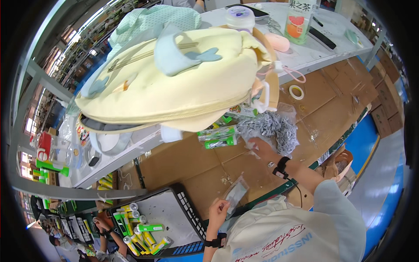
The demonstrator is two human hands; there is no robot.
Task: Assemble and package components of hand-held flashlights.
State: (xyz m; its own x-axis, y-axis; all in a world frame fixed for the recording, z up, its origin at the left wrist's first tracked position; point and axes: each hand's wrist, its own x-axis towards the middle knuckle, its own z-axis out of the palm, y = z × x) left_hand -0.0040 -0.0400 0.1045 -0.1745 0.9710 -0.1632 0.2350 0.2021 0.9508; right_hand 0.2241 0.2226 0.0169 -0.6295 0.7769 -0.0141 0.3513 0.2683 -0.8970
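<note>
My left hand (218, 210) is closed, its fingertips pinching the edge of a small clear plastic bag (236, 194) just above the cardboard-covered bench. Farther off, my right hand (262, 149) reaches to the near left side of a heap of grey cords (279, 127), which lies partly on clear plastic. Its fingers are bent together; what they hold, if anything, is too small to make out. Left of that hand lie green flashlights (220, 143) in clear wrapping. Both wrists wear black bands.
A black tray (178, 203) with several yellow and green flashlights (148, 228) stands at the lower left. A pale yellow backpack (170, 83) sits on the white shelf (321, 61), beside a drink bottle (297, 26). A tape roll (296, 92) lies on the cardboard (325, 102). Another person's hands (101, 225) work at far lower left.
</note>
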